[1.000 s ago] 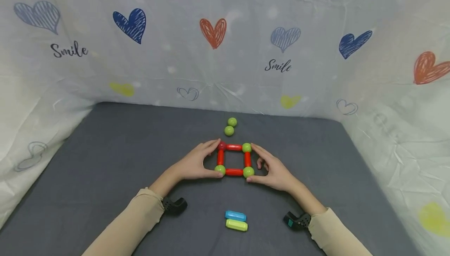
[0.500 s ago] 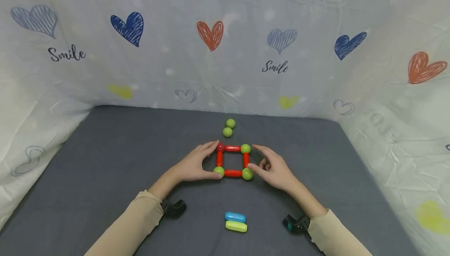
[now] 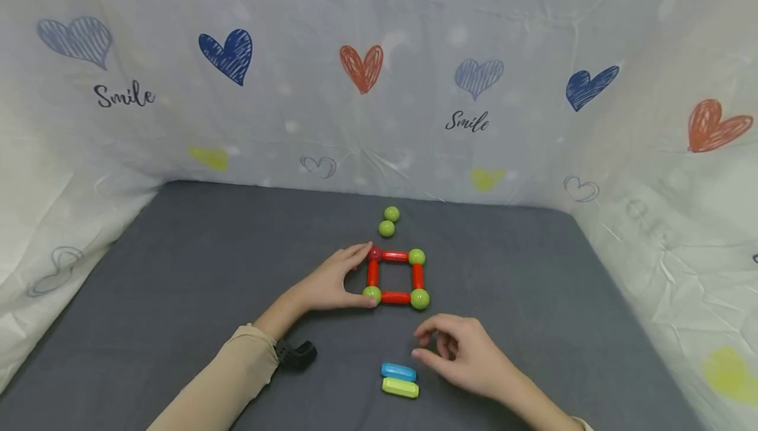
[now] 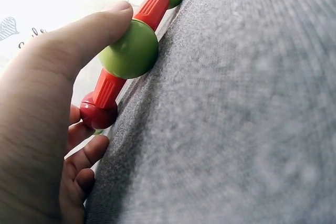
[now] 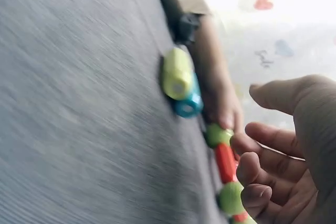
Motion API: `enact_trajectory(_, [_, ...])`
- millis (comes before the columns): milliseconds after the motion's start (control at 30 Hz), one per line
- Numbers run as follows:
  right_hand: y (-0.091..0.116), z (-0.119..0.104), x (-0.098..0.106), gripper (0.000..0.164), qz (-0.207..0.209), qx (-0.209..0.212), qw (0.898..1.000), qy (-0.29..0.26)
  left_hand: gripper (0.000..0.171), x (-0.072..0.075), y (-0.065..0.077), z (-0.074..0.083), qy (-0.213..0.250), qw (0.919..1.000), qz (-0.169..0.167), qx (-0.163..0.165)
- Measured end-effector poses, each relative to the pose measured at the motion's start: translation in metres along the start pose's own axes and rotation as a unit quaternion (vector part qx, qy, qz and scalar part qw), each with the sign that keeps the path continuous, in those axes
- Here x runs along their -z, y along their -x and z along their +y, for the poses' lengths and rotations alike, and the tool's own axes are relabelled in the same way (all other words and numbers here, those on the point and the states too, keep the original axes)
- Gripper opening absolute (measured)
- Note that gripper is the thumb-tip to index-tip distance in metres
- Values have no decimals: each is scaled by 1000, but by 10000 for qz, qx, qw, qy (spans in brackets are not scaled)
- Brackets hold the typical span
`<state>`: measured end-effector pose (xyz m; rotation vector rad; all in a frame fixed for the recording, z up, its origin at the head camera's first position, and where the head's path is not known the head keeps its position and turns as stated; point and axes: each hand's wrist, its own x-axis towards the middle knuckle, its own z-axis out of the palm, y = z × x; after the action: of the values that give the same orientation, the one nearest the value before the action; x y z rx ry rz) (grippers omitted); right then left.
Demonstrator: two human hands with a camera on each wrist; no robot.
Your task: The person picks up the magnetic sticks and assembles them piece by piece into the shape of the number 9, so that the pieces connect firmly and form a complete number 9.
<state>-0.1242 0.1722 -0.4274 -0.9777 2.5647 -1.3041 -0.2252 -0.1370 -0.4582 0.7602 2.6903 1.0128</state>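
Note:
A flat square of red magnetic rods [image 3: 396,297] and balls lies on the grey cloth, with a red ball [image 3: 375,254] at its far left corner and green balls [image 3: 420,299] at the others. My left hand [image 3: 331,279] grips its left side, thumb on the near left green ball [image 4: 129,50] and fingertips at the red ball [image 4: 98,111]. Nearer to me, my right hand [image 3: 468,355] hovers with loosely bent fingers and holds nothing. Just left of it lie a blue rod [image 3: 399,372] and a yellow-green rod [image 3: 400,388], side by side.
Two loose green balls [image 3: 388,221] sit behind the square. The grey cloth [image 3: 266,227] ends at a pale backdrop [image 3: 284,89] printed with hearts, which also rises at both sides.
My right hand has let go of the square's right side and come back toward me, near the two loose rods. My left hand keeps its grip on the left side.

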Motion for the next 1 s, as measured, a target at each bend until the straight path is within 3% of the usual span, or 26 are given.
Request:
enact_trajectory(133, [10, 4, -13, 20, -297, -71, 9994, -170, 114, -1, 2, 1, 32, 10000, -1, 25])
enact_trajectory(300, [14, 11, -24, 20, -559, 172, 9974, -422, 114, -1, 3, 2, 55, 10000, -3, 44])
enact_trajectory(467, [13, 13, -27, 17, -526, 453, 9964, -493, 114, -1, 1, 1, 28, 10000, 12, -17])
enact_trajectory(1000, [14, 16, -29, 17, -370, 312, 9985, -251, 115, -1, 0, -1, -35, 10000, 33, -68])
